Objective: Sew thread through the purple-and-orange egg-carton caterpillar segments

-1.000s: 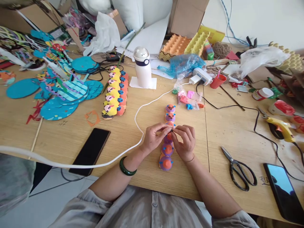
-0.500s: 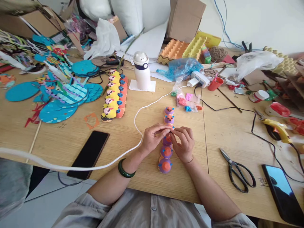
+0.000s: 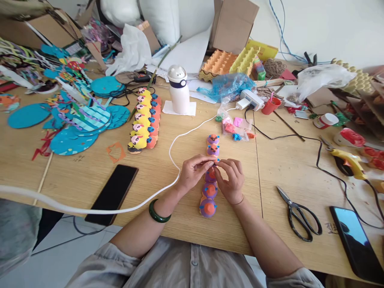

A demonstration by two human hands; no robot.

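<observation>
A row of purple and orange clay-covered egg-carton cups with small blue ears runs away from me on the table. The two farthest cups carry dark face marks. Over the middle of this row, my left hand and my right hand meet fingertip to fingertip. Both hands are pinched closed at one of the cups. Whatever sits between the fingertips is too small and covered to make out. Beyond the row lie bags of coloured clay, with a blue lump beside them.
Scissors, a phone and a yellow glue gun lie to the right. At left are a dark phone, a yellow-and-orange decorated carton and blue discs. A white cable crosses the table; a white bottle stands behind.
Both hands stay pinched over the same cup, with only slight finger movement. The whole view has shifted very slightly.
</observation>
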